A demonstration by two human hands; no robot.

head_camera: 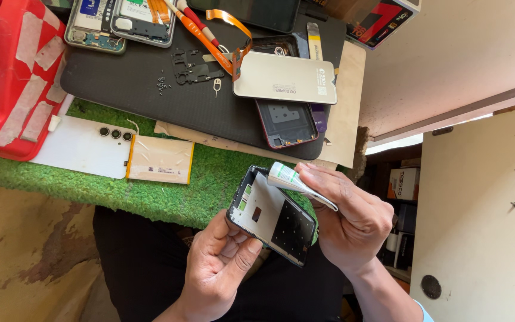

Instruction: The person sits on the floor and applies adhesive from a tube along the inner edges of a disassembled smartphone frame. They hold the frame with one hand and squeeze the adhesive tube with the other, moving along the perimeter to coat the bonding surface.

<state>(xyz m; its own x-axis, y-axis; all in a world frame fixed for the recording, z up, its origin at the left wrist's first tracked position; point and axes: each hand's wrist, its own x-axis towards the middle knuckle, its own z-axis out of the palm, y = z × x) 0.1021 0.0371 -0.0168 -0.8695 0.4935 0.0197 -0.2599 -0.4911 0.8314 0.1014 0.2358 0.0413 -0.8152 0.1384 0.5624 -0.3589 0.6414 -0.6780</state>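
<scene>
Held from below in the left hand [219, 271], a phone frame [271, 214] lay tilted with its open inner side up, thumb and fingers pinching its lower corner, apparently so the inside faced the person. Right hand [353, 220]: closed around a small white tube [296, 182] with green print, nozzle end brought to the frame's upper edge; whether the tip touched the frame could not be told. Both were kept above the lap, just off the near edge of the table.

Item, green turf mat [210, 179], covering the tabletop nearest the hands. On it lay a white phone back [81, 146] with three camera rings, and beside that, touching its right edge, a flat cream battery [161, 160].

Item, black work mat [126, 89], farther back, partly over a sheet of brown card [347, 113]. It carried loose black brackets and screws [189, 68], a silver battery [284, 77] resting on a dark red phone back [287, 122], orange ribbon cables [210, 33], and two opened phones [120, 21] at the far edge.

Item, red holder [19, 71] patched with pale tape, at the left, overlapping the white phone back.

Item, pale cupboard door [478, 214], standing open at the right, with boxes [403, 183] on shelves behind it.

Nothing stood between the hands and the frame; the crowded parts lay well apart from them.
</scene>
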